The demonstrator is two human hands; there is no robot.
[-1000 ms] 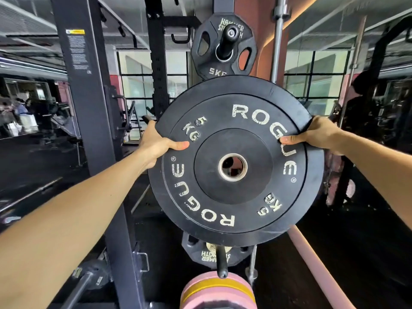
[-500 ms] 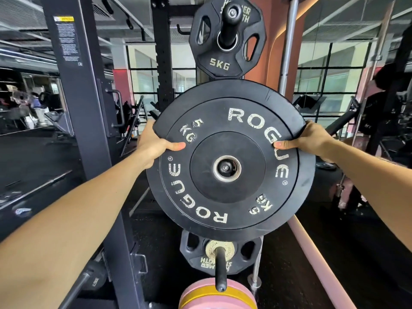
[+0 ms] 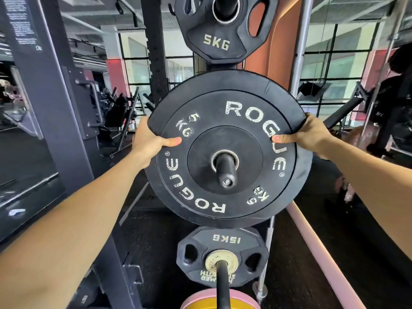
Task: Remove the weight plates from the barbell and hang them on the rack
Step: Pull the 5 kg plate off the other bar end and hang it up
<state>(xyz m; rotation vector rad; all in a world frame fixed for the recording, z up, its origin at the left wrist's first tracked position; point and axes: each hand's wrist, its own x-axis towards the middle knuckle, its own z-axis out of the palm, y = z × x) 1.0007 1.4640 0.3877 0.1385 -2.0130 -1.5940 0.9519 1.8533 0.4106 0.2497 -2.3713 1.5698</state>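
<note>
In the head view, at the middle of the frame, a large round black rubber bumper plate (image 3: 227,150) lettered ROGUE and 5 KG in worn white is seen threaded onto a dark steel storage peg (image 3: 225,169) of the rack, the peg's end standing out through the plate's steel-ringed centre hole. The plate is gripped at its upper rim on both sides: the left hand (image 3: 149,142) is wrapped over the left edge with the thumb pressed flat on the face, and the right hand (image 3: 306,133) is closed over the right edge in the same way, its fingers hidden behind the rim. How far along the peg the plate sits cannot be told. Above it, a black multi-sided 5KG grip plate (image 3: 215,34) hangs on a higher peg; below, a black 15KG grip plate (image 3: 223,256) hangs on a lower peg, and a pink and yellow plate (image 3: 207,301) shows at the bottom edge. A dark steel rack upright (image 3: 53,108) stands to the left. The bumper plate is judged stiff, fairly light for its width, and matte rather than slippery; its thick smooth rim offers no handles, so a 2-handed hold at opposite edges suits it best, with fingers kept clear of the back face where it meets the rack.
</note>
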